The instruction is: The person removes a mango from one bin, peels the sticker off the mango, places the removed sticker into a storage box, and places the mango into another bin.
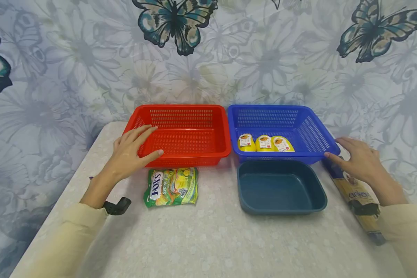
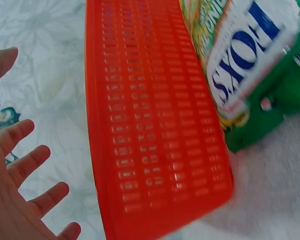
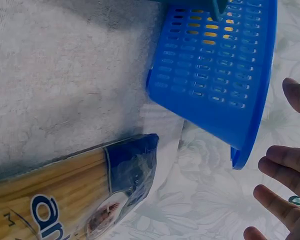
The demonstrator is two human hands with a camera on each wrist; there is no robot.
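Observation:
My left hand (image 1: 127,152), fingers spread and holding nothing, hovers over the left side of the red basket (image 1: 184,160). In the left wrist view its fingers (image 2: 32,162) are apart from the rim. Beside the right front corner of the blue basket (image 1: 319,133) is my right hand (image 1: 359,160), its fingers extended and nothing in them. A gap shows between that hand and the basket in the right wrist view. Three yellow rounded items (image 1: 265,143) with white labels sit along the blue basket's front. A pasta pack (image 1: 354,193) lies below my right hand and forearm.
A green Fox's candy bag (image 1: 172,187) lies in front of the red basket. The dark teal tub (image 1: 281,189) stands against the blue basket's front. Behind both baskets rises a butterfly-print backdrop (image 1: 264,69). A pale patterned cloth (image 1: 208,247) covers the table.

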